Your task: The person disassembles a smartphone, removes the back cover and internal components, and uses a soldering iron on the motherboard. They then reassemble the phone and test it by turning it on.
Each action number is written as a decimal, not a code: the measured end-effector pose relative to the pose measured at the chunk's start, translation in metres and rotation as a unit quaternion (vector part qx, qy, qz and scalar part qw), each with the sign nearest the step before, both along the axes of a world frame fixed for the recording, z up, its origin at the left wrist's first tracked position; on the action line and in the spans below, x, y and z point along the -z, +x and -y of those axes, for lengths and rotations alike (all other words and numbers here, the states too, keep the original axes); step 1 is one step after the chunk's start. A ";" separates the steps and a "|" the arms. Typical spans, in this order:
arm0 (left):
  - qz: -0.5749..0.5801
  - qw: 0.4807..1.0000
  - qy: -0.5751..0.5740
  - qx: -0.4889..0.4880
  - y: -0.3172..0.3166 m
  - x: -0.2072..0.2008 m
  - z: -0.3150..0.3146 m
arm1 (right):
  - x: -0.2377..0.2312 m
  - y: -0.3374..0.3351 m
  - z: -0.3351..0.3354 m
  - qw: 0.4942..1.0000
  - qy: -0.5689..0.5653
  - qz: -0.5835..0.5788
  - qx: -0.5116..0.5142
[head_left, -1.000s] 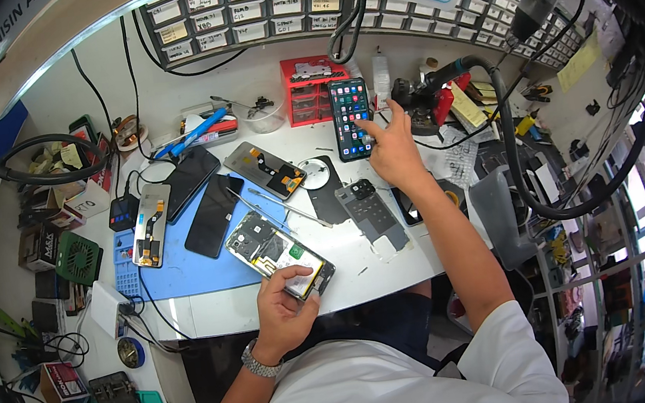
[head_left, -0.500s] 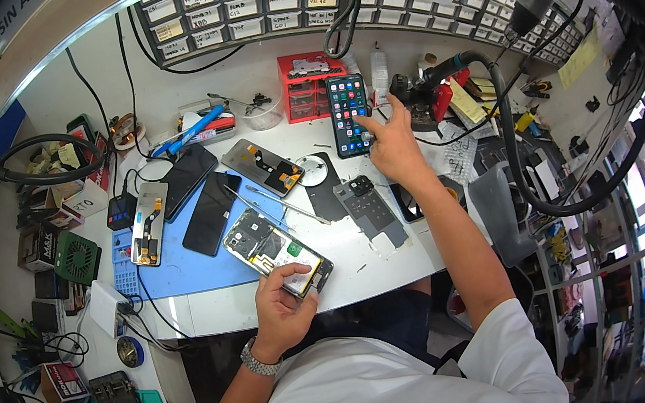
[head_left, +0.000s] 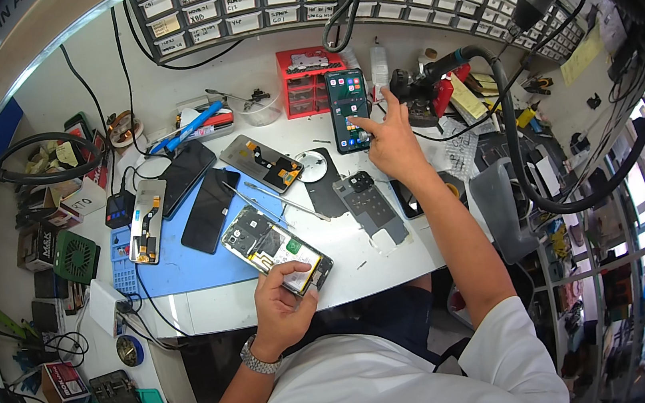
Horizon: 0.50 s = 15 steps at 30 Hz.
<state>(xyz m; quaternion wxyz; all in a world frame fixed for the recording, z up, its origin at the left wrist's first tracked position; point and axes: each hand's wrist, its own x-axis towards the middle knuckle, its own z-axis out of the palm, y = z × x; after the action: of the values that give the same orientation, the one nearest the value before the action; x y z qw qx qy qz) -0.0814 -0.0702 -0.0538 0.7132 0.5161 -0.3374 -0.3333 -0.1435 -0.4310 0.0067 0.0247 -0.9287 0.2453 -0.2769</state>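
My left hand (head_left: 281, 313) is closed on the lower end of an opened phone (head_left: 289, 247), its back cover off and its battery and inner boards bare. The watch-wearing wrist rests near the table's front edge. Farther off, a phone with a lit screen (head_left: 341, 101) stands propped upright, showing app icons. My right hand (head_left: 398, 145) reaches to it, fingers apart and holding nothing, with a fingertip at the screen. A detached phone back panel (head_left: 370, 205) lies between my arms. Beside the opened phone are metal tweezers (head_left: 290, 202) and a dark phone (head_left: 211, 213).
Loose display parts (head_left: 262, 165) and another dark phone (head_left: 189, 177) lie on and around the blue mat (head_left: 167, 277). A red drawer box (head_left: 301, 95) stands behind the lit phone. Hoses and a grey holder (head_left: 500, 208) crowd the right side; labelled drawers line the wall.
The lit phone's screen now shows a different layout of icons, and my right fingertip has shifted slightly left on it. My left hand keeps its hold on the opened phone.
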 end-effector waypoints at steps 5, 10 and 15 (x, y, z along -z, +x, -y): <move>-0.009 1.000 0.001 0.001 -0.001 -0.003 0.000 | -0.003 -0.001 0.000 0.998 -0.008 0.000 0.069; 0.024 1.000 -0.001 -0.011 0.000 0.001 0.000 | -0.006 -0.003 0.000 0.997 -0.033 0.028 0.061; 0.032 0.999 -0.011 -0.012 0.000 0.000 0.000 | -0.006 -0.003 -0.001 0.998 -0.021 0.035 0.056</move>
<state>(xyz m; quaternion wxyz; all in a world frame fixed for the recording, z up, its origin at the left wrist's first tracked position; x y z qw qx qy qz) -0.0815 -0.0706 -0.0543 0.7121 0.5223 -0.3572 -0.3043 -0.1461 -0.4301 0.0129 -0.0020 -0.9035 0.2899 -0.3158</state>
